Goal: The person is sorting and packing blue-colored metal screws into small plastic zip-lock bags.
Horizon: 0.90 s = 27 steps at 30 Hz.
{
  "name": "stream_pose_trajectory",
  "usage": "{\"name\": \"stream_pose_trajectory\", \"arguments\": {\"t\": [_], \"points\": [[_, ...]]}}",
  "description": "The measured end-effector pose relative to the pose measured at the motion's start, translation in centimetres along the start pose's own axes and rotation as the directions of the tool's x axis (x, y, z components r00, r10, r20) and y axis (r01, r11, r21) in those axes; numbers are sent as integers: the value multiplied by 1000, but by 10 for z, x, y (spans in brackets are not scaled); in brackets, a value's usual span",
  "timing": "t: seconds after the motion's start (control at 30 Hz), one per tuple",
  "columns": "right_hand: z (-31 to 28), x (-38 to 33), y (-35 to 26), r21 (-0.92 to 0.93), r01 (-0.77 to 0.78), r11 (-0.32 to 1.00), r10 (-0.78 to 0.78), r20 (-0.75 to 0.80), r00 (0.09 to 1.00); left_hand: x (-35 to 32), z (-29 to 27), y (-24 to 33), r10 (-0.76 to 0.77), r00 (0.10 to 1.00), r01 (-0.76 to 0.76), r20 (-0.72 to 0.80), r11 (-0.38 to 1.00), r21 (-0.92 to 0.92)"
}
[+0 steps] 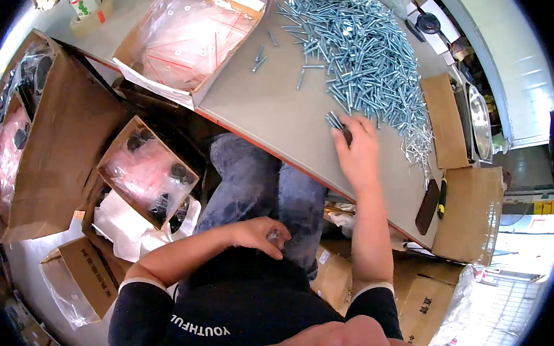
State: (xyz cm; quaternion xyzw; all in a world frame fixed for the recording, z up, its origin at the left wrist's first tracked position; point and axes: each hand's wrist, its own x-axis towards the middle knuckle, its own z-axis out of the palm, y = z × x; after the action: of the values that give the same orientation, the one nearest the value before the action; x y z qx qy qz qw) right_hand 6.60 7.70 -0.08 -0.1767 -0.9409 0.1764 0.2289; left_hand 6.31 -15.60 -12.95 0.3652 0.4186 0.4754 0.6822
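Screws [365, 60] are lying on the table [267, 113] between boxes [445, 124]; I'm seeing the right hand [359, 152] clamping a few. Left hand [260, 235] is showing curled fingers, grip unclear. White lettering [204, 329] is crossing the shirt [260, 307].

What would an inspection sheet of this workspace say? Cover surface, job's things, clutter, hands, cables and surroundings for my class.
Surface: grey table with a reddish edge.
Job's things: heaped screws, a few scattered apart; small pale pieces at the heap's near end.
Clutter: dark flat object beside a yellow-and-black tool; open box of clear bags.
Hands: right hand holds several screws; left hand is curled above the lap, contents unclear.
Cables: nothing seen.
Surroundings: cardboard boxes on both sides.
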Motion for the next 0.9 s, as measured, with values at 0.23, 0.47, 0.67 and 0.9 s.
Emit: {"name": "stream_pose_trajectory", "arguments": {"t": [0.23, 0.47, 0.67, 0.9], "points": [[-15, 3, 10, 190, -67, 979, 24, 221, 975, 8, -15, 46, 47, 978, -93, -204, 971, -221], [-22, 8, 12, 133, -68, 989, 27, 290, 957, 26, -23, 104, 57, 968, -169, -245, 868, -468], [-30, -8, -8, 244, 59, 968, -165, 441, 882, 24, -27, 104, -16, 982, -90, -190, 838, -538], [-33, 13, -12, 180, -242, 953, 128, 483, 866, 22, -26, 100, 107, 986, -157, -131, 865, -476]]}}
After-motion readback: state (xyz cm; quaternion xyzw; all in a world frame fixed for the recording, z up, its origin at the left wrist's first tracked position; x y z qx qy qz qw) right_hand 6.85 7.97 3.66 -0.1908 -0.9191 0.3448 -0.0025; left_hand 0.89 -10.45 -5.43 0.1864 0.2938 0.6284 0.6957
